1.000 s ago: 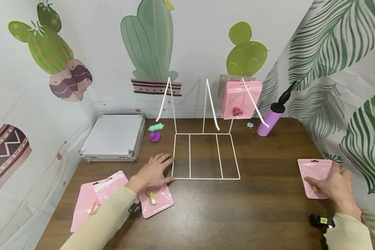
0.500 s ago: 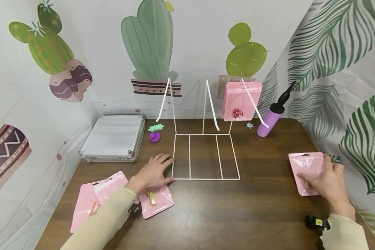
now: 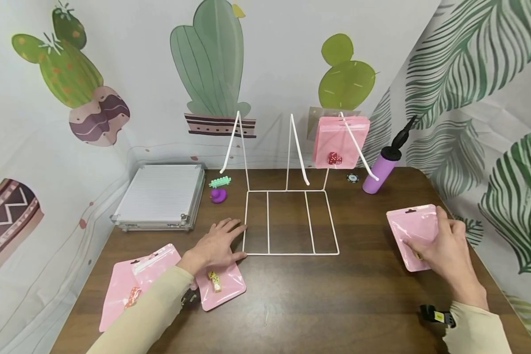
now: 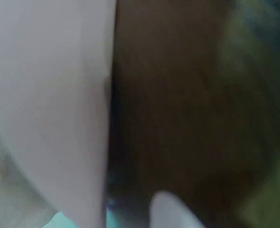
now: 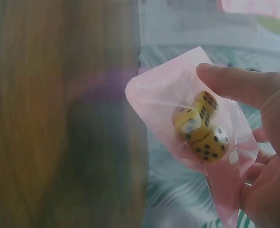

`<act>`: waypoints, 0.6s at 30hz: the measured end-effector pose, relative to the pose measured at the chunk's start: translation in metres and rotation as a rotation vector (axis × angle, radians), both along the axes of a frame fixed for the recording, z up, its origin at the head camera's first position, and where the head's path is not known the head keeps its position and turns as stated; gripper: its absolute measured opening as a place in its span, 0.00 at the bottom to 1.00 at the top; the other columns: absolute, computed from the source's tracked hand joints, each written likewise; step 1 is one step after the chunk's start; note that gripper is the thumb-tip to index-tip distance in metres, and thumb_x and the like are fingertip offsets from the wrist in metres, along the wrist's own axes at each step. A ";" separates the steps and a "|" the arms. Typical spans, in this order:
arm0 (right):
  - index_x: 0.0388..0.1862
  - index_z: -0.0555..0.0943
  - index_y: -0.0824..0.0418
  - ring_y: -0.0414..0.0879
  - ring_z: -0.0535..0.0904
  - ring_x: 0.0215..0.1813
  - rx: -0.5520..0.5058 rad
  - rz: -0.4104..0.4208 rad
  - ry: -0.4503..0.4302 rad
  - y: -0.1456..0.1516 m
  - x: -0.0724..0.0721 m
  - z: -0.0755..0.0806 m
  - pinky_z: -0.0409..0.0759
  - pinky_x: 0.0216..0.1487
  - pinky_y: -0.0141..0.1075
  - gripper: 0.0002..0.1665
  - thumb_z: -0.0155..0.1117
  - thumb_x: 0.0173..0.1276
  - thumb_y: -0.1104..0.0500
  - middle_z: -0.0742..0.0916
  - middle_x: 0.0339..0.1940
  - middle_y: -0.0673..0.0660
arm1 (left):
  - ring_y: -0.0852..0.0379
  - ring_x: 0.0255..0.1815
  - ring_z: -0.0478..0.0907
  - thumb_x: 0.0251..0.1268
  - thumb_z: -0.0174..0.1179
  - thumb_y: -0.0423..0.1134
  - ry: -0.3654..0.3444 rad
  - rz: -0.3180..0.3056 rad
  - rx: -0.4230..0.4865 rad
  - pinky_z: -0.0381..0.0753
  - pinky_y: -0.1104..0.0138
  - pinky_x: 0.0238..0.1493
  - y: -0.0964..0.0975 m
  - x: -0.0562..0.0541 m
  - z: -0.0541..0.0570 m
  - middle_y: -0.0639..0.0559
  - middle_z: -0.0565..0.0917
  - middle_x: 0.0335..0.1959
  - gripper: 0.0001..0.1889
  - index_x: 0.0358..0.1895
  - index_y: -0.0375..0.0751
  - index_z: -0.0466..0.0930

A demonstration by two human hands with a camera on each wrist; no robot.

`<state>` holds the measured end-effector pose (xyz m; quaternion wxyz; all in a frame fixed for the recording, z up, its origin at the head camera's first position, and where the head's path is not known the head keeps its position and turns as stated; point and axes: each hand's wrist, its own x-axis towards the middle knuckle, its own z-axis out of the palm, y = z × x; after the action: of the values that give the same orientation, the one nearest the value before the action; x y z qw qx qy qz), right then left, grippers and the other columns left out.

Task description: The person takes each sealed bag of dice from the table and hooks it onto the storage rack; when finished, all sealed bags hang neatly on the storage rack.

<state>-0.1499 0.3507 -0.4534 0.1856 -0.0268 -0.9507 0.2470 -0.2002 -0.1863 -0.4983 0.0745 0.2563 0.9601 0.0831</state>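
Observation:
Between thumb and fingers my right hand (image 3: 447,253) holds a pink zip bag (image 3: 411,226) above the right side of the table. Through its clear front in the right wrist view, several yellow dice (image 5: 204,135) with black dots show. My left hand (image 3: 217,243) lies spread at the left side of a white wire display rack (image 3: 292,254), its fingertips touching the frame. Partly beneath that hand is another pink bag (image 3: 232,290) with yellow dice. Pink bags hang from the rack's right hook, the front bag (image 3: 345,135) showing red dice. The left wrist view is dark and blurred.
Pink bags (image 3: 117,282) with orange-red dice lie at the left front, partly under the left sleeve. Behind stand a silver case (image 3: 159,191), a purple duck (image 3: 218,195) and a green toy (image 3: 220,182). A purple hand pump (image 3: 380,172) and a chip (image 3: 353,178) are back right.
My right hand has moved left and toward the back with the pink bag, which is tilted more. The left hand has stayed at the rack.

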 end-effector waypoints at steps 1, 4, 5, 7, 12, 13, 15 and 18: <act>0.74 0.55 0.66 0.74 0.63 0.48 -0.001 0.009 0.009 -0.004 0.000 0.001 0.65 0.40 0.66 0.66 0.83 0.39 0.58 0.66 0.47 0.81 | 0.38 0.76 0.55 0.57 0.61 0.66 0.000 0.000 0.001 0.57 0.36 0.69 0.000 0.000 0.000 0.45 0.61 0.75 0.44 0.74 0.51 0.61; 0.75 0.56 0.65 0.71 0.64 0.48 -0.009 0.037 0.037 -0.016 -0.001 0.006 0.66 0.39 0.62 0.67 0.84 0.37 0.59 0.67 0.46 0.79 | 0.38 0.75 0.55 0.57 0.61 0.66 0.001 -0.001 0.007 0.57 0.36 0.69 0.000 0.001 0.000 0.44 0.61 0.75 0.44 0.74 0.51 0.61; 0.75 0.56 0.65 0.70 0.64 0.47 -0.012 0.044 0.042 -0.020 -0.001 0.008 0.66 0.39 0.61 0.67 0.84 0.37 0.59 0.67 0.46 0.79 | 0.38 0.75 0.55 0.57 0.61 0.66 0.000 -0.002 0.008 0.58 0.36 0.69 0.000 0.001 0.000 0.44 0.61 0.75 0.44 0.74 0.51 0.62; 0.76 0.55 0.64 0.68 0.65 0.47 -0.019 0.056 0.043 -0.028 0.000 0.011 0.67 0.39 0.59 0.68 0.85 0.37 0.58 0.68 0.47 0.77 | 0.38 0.75 0.55 0.57 0.61 0.65 -0.001 -0.001 0.012 0.58 0.36 0.69 0.000 0.002 0.000 0.44 0.62 0.75 0.43 0.74 0.50 0.62; 0.77 0.56 0.61 0.64 0.67 0.46 -0.033 0.093 0.076 -0.052 0.002 0.020 0.68 0.39 0.54 0.69 0.86 0.37 0.57 0.69 0.47 0.74 | 0.39 0.76 0.55 0.57 0.61 0.65 -0.002 0.002 0.008 0.58 0.36 0.69 0.000 0.002 0.000 0.45 0.62 0.75 0.43 0.74 0.51 0.62; 0.77 0.56 0.60 0.64 0.67 0.46 -0.033 0.103 0.090 -0.057 0.002 0.022 0.68 0.39 0.53 0.69 0.86 0.36 0.57 0.69 0.47 0.73 | 0.39 0.76 0.55 0.57 0.62 0.65 -0.002 0.003 0.008 0.58 0.36 0.69 0.000 0.002 0.000 0.45 0.62 0.75 0.43 0.74 0.51 0.62; 0.76 0.58 0.60 0.62 0.68 0.45 -0.027 0.132 0.132 -0.066 0.002 0.027 0.67 0.39 0.49 0.70 0.87 0.34 0.58 0.70 0.46 0.72 | 0.39 0.76 0.55 0.57 0.62 0.65 -0.003 0.004 0.007 0.58 0.36 0.69 0.000 0.001 0.001 0.44 0.62 0.75 0.43 0.74 0.51 0.62; 0.75 0.60 0.61 0.60 0.69 0.45 -0.018 0.183 0.194 -0.080 0.001 0.033 0.67 0.39 0.45 0.70 0.87 0.31 0.60 0.71 0.45 0.71 | 0.38 0.75 0.56 0.57 0.62 0.65 -0.004 0.004 0.010 0.58 0.36 0.69 0.001 0.001 0.002 0.44 0.62 0.75 0.43 0.74 0.50 0.62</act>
<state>-0.1488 0.2705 -0.4206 0.2532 0.0827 -0.9245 0.2728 -0.1992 -0.1856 -0.4966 0.0748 0.2546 0.9601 0.0884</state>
